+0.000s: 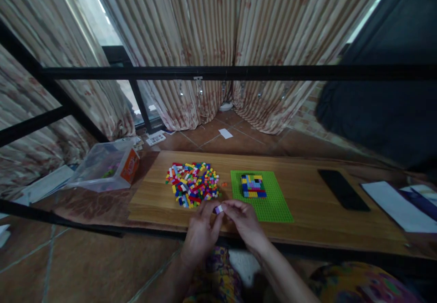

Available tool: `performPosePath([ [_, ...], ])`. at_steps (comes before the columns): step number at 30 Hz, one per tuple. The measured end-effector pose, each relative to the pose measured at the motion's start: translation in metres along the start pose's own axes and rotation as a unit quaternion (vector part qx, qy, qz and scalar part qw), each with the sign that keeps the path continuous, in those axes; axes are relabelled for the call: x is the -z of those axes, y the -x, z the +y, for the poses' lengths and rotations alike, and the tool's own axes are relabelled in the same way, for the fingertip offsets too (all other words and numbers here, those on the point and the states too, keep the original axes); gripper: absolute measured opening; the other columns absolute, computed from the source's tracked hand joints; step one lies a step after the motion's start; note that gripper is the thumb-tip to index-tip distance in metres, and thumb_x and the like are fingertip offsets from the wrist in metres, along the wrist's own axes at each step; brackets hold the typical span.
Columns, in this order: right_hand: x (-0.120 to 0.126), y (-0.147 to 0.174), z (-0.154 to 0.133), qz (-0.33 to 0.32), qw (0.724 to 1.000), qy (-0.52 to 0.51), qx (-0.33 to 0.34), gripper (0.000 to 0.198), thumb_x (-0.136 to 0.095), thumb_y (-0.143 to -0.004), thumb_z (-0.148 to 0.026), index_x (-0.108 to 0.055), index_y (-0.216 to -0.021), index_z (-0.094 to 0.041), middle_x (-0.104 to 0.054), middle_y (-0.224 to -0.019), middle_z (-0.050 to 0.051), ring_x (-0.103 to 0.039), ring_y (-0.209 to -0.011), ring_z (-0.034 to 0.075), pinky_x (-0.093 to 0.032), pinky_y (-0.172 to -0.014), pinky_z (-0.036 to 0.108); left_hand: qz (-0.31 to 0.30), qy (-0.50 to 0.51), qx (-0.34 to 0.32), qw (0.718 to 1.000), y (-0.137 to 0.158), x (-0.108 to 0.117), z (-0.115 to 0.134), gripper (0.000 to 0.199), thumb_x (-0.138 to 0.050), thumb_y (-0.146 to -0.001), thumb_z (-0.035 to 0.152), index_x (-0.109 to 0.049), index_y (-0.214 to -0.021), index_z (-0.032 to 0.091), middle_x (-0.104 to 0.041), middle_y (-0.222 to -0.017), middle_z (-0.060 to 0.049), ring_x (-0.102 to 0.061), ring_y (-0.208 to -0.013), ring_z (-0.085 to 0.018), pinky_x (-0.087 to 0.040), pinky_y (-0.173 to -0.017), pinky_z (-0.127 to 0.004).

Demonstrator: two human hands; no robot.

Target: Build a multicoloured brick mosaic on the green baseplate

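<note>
My left hand (200,228) and my right hand (245,221) meet over the front edge of the wooden board, fingers pinched. Between their fingertips is a small toy brick piece, part purple (216,210) and part white (220,207); whether it is one brick or two joined is too small to tell. Just beyond my left hand spreads a pile of mixed coloured bricks (194,184). Right of the pile lies a green baseplate (276,202), with a low, multicoloured square brick build (253,187) on it. A tiny orange brick (224,184) sits between pile and baseplate.
A black phone-like slab (343,189) and white paper (403,207) lie at the right. At the left stands a clear plastic bin (102,168) with an orange label. A black metal rail (218,73) crosses beyond the board, before striped curtains (273,25).
</note>
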State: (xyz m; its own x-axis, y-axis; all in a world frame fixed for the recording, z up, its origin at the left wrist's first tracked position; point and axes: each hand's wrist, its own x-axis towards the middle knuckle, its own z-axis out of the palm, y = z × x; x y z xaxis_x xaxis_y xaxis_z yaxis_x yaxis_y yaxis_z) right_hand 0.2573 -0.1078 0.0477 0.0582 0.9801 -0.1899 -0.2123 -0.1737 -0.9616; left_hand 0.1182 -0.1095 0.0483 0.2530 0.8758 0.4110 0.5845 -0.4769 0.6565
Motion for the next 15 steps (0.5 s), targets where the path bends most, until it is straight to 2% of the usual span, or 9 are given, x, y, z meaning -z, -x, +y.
performPosePath([
  [4, 0.013, 0.007, 0.01, 0.005, 1.0, 0.017, -0.009, 0.031, -0.073, -0.066, -0.047, -0.071, -0.07, -0.017, -0.057, -0.054, -0.002, -0.044, -0.052, 0.011, -0.032, -0.053, 0.025, -0.024, -0.037, -0.007, 0.999, 0.007, -0.012, 0.003, 0.014, -0.049, -0.091, 0.021, -0.059, -0.1, 0.021, -0.066, -0.092, -0.004, -0.066, -0.084, -0.018, -0.054, -0.074, -0.029],
  [11, 0.031, 0.014, 0.015, 0.058, 0.996, 0.071, 0.009, 0.02, -0.072, -0.068, -0.039, -0.072, -0.064, -0.02, -0.066, -0.064, 0.002, -0.055, -0.063, 0.017, -0.039, -0.064, 0.03, -0.039, -0.067, -0.035, 0.996, 0.015, -0.035, 0.005, 0.014, -0.048, -0.09, 0.02, -0.06, -0.098, 0.022, -0.066, -0.086, -0.004, -0.066, -0.079, -0.019, -0.054, -0.069, -0.028],
  [15, 0.037, 0.015, 0.013, 0.065, 0.998, 0.019, -0.017, 0.023, -0.076, -0.064, -0.043, -0.073, -0.065, -0.02, -0.064, -0.06, 0.001, -0.051, -0.058, 0.015, -0.037, -0.06, 0.029, -0.026, -0.03, -0.015, 0.999, 0.01, -0.042, 0.008, 0.013, -0.051, -0.089, 0.022, -0.061, -0.098, 0.022, -0.066, -0.088, -0.005, -0.066, -0.08, -0.018, -0.054, -0.071, -0.028],
])
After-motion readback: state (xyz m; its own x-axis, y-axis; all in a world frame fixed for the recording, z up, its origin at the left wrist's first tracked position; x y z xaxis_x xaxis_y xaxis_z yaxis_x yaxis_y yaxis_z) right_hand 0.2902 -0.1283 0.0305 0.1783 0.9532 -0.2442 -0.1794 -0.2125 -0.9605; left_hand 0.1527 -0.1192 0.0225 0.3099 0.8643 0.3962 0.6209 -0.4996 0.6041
